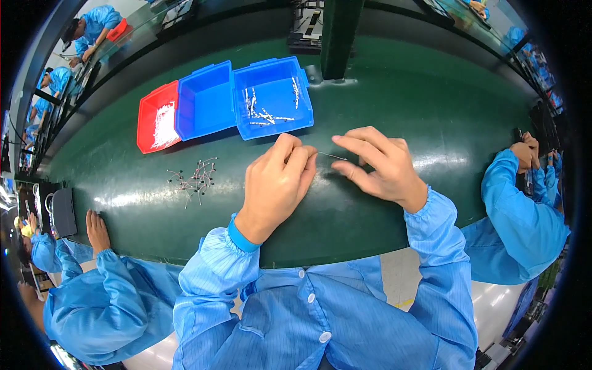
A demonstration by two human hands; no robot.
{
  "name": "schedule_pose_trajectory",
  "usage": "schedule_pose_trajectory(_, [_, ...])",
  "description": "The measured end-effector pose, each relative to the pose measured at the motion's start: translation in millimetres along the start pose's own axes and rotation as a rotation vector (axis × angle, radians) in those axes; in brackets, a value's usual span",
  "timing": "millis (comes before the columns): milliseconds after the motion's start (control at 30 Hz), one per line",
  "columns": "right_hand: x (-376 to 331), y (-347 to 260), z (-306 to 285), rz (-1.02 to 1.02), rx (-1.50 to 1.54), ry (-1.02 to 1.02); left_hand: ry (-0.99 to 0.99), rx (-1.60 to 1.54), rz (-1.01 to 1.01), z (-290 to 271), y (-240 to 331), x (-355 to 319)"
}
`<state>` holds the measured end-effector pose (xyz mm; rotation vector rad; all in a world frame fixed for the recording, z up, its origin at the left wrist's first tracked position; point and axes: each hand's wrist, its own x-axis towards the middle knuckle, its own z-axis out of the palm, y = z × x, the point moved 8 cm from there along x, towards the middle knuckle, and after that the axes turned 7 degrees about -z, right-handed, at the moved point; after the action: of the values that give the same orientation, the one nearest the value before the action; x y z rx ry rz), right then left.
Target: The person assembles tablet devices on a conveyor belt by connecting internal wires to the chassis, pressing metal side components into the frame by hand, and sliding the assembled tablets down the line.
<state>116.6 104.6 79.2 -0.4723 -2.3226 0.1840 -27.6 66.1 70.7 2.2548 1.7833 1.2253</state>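
My left hand is closed in a pinch on a thin, pale wire. The wire sticks out to the right from between thumb and forefinger; whatever else sits in the pinch is hidden. My right hand is at the wire's free end, its thumb and forefinger spread apart on either side without gripping it. Left of my left hand, a loose pile of thin wires with small black ends lies on the green table.
Beyond my hands stand a red bin of small white pieces, a blue bin, and another blue bin with white-and-black strips. A dark green post rises behind them. Co-workers in blue sit at both sides; one hand rests on the table's left.
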Motion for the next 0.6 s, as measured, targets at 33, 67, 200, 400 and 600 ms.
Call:
schedule_pose_trajectory(33, [0.7, 1.2, -1.0, 0.090, 0.110, 0.039, 0.000, -0.002, 0.001, 0.6, 0.8, -0.1])
schedule_pose_trajectory(67, [-1.8, 1.4, 3.1, 0.108, 0.164, 0.051, 0.013, -0.006, 0.026, 0.5, 3.9, -0.6])
schedule_pose_trajectory(200, [-13.1, 7.8, 16.5, 0.218, 0.329, 0.123, 0.050, 0.006, 0.118, -3.0, 12.4, -3.6])
schedule_pose_trajectory(400, [-35.5, 25.7, 38.0, 0.662, 0.894, 0.153, 0.092, 0.059, 0.291, -5.2, 22.5, -11.4])
schedule_pose_trajectory(600, [-33.8, 25.1, 30.9, 0.591, 0.909, 0.242, -0.189, -0.886, -0.557, 29.7, -27.0, -18.1])
